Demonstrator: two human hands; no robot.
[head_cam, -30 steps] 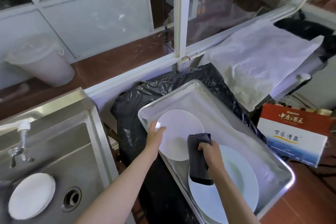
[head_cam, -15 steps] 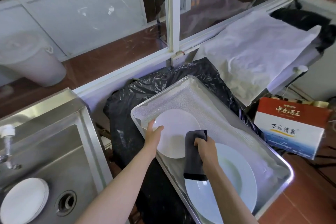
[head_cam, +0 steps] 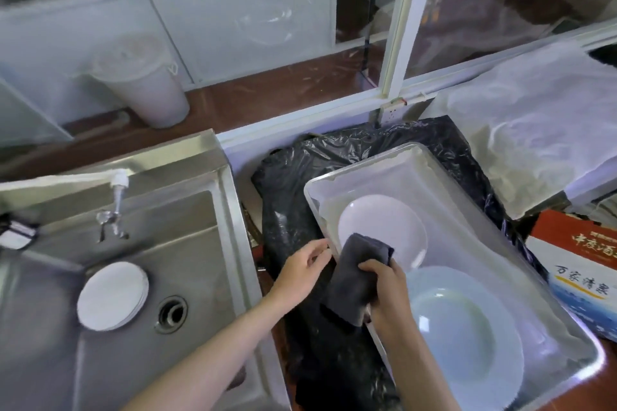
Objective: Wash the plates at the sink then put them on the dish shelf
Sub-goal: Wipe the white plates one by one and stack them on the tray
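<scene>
On the right side of the view, a metal tray [head_cam: 551, 337] lined with white cloth sits on crumpled black plastic sheeting [head_cam: 293, 197], and two washed plates lie in it: a small white plate [head_cam: 384, 227] toward the far left corner and a large pale deep plate [head_cam: 467, 327] nearer the person, its far rim just beside the small one. The right hand [head_cam: 387, 290] hovers over the tray's left edge between the two plates, its fingers curled round a dark grey cloth [head_cam: 354, 280] that hangs down from the grip and covers part of the small plate's near rim. The left hand [head_cam: 300, 274] is just left of the cloth, above the black plastic, holding nothing, with its fingers loosely bent and the thumb and fingertips close together; it touches neither plate. To the left is a stainless steel sink [head_cam: 213, 233], where a stack of white plates [head_cam: 112, 295] rests on the basin floor beside the drain [head_cam: 172, 314], below a tap [head_cam: 115, 210] with a white nozzle. A white lidded bucket [head_cam: 143, 83] stands behind the sink on the brown floor, and a red, white and blue printed box [head_cam: 581, 270] sits beyond the tray's right edge.
</scene>
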